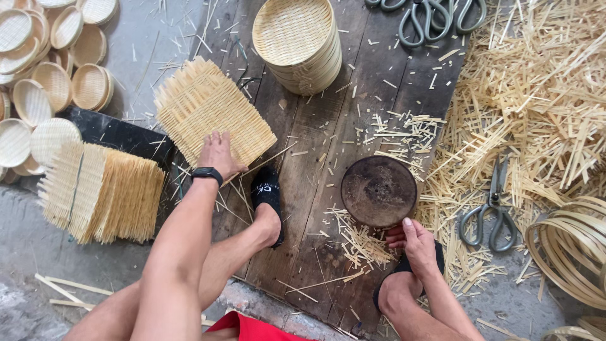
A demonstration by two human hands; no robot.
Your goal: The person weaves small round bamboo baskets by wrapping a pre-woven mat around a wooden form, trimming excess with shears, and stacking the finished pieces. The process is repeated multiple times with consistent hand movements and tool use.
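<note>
Flat and spread, the left hand (216, 153) presses its fingers on a square woven bamboo mat (211, 112), which lies left of the round dark disc (379, 191) on the wooden board (328, 145). Curled fingers of the right hand (413, 240) grip the disc's near edge. Scissors (491, 211) lie right of the disc.

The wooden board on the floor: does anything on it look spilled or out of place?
Yes. Bamboo offcuts lie scattered over the wooden board and pile thickly at its right side, partly burying the scissors. The left hand rests on a woven mat; the right hand touches a dark round disc.
</note>
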